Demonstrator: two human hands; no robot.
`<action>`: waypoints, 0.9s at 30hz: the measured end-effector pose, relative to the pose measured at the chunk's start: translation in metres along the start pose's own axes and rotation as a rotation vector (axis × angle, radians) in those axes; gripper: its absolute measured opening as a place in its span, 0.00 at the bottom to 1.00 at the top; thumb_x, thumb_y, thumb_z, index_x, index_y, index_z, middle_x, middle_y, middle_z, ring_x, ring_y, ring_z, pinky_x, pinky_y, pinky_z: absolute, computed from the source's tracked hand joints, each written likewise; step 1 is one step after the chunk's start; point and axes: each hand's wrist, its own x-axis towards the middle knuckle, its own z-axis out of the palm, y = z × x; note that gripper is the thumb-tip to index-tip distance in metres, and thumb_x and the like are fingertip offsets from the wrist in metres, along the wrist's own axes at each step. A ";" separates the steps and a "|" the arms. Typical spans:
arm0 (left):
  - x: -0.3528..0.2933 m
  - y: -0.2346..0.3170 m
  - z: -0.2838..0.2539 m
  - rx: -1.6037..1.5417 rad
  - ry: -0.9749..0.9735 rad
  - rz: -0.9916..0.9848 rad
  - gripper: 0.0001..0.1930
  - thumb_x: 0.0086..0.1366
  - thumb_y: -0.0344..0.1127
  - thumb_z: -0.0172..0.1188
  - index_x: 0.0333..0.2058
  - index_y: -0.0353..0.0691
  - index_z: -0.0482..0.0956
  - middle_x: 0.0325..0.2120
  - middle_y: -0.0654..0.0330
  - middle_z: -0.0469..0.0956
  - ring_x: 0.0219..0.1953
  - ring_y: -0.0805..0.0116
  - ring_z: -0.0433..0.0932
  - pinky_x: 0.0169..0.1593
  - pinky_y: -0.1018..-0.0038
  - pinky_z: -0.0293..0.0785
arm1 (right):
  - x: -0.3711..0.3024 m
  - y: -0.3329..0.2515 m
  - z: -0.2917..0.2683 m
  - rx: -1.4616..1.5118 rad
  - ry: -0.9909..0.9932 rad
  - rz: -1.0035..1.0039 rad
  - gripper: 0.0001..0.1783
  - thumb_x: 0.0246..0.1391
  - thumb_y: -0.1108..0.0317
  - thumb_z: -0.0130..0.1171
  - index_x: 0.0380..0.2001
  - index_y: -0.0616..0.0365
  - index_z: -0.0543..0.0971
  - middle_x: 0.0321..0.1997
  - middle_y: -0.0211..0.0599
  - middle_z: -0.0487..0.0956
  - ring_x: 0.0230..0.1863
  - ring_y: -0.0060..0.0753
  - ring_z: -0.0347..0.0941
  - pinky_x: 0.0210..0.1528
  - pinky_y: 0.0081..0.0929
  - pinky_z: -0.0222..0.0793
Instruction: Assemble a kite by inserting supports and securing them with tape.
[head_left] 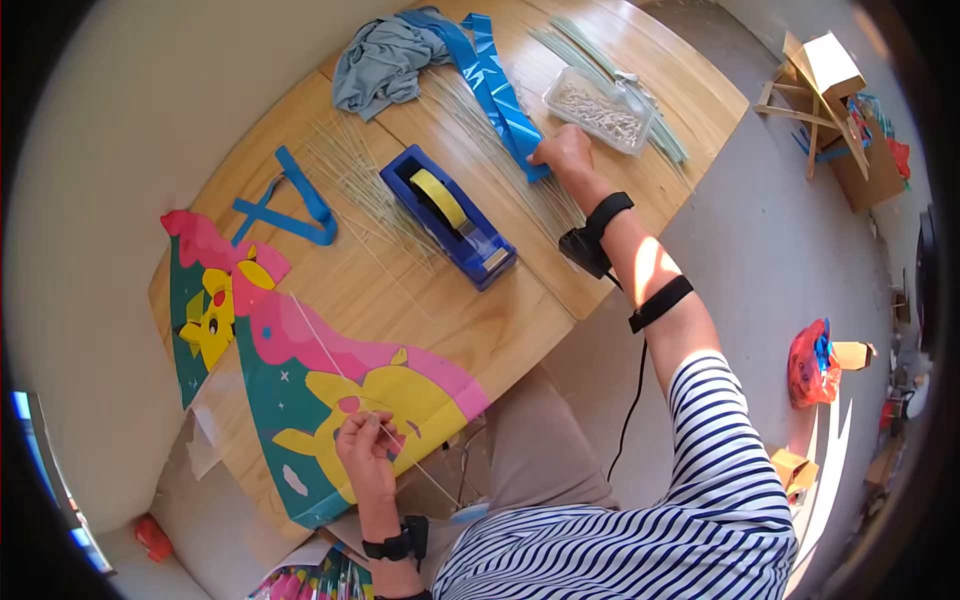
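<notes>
My left hand (369,447) is closed in a pinch around a thin pale rod (318,334), which slants across a printed kite-like sheet (285,370). The sheet is pink and green with a yellow cartoon figure, and it spreads over the near left edge of the table. A second sheet (197,240) with a similar print lies beyond it, partly covered. My right arm stretches to the far side, where my right hand (568,158) has its fingers closed at the near end of a long, shiny blue strip (490,85).
A blue tape dispenser (448,218) with yellow tape stands mid-table. Near it are thin rods (365,180) and a loose blue strip (290,225). Farther back lie a grey cloth (385,65), a plastic tub (600,108) of small white pieces, and pale green rods (665,135).
</notes>
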 end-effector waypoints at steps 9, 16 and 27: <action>-0.003 -0.001 0.003 -0.015 0.046 -0.015 0.03 0.67 0.28 0.55 0.36 0.36 0.75 0.32 0.55 0.81 0.29 0.73 0.79 0.32 0.73 0.81 | -0.005 -0.009 -0.010 -0.053 -0.127 0.021 0.22 0.36 0.65 0.76 0.35 0.67 0.84 0.41 0.55 0.84 0.49 0.50 0.81 0.48 0.37 0.75; 0.000 -0.003 -0.001 -0.019 0.035 -0.010 0.03 0.67 0.28 0.55 0.36 0.36 0.75 0.32 0.55 0.81 0.29 0.73 0.79 0.33 0.73 0.81 | -0.008 -0.005 -0.003 0.052 -0.055 0.003 0.17 0.34 0.65 0.74 0.28 0.65 0.84 0.33 0.50 0.84 0.38 0.44 0.80 0.41 0.35 0.74; -0.001 -0.002 0.000 -0.015 0.055 -0.015 0.02 0.66 0.27 0.54 0.36 0.35 0.74 0.32 0.55 0.80 0.29 0.72 0.79 0.34 0.73 0.81 | 0.016 -0.003 -0.031 0.390 -0.093 -0.155 0.12 0.38 0.70 0.65 0.28 0.65 0.84 0.31 0.47 0.82 0.35 0.39 0.78 0.37 0.35 0.71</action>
